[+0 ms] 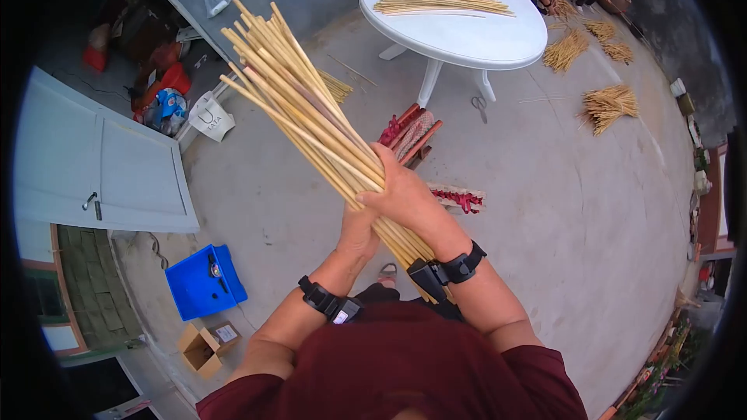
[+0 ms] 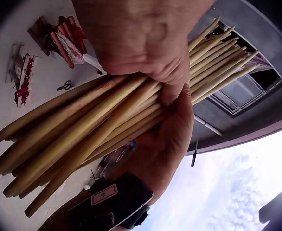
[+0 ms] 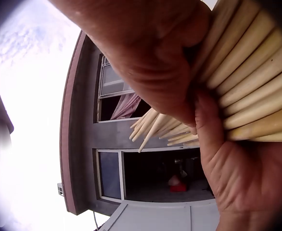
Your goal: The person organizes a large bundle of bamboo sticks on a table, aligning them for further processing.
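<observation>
Both the left hand point(image 1: 358, 229) and the right hand point(image 1: 406, 196) were clamped round the bundle of sticks point(image 1: 311, 117) at the frame's centre. With no tie showing, a slackened grip risked letting some slide out. The bundle looked straw-yellow, its uneven ends fanning toward the upper left.
</observation>
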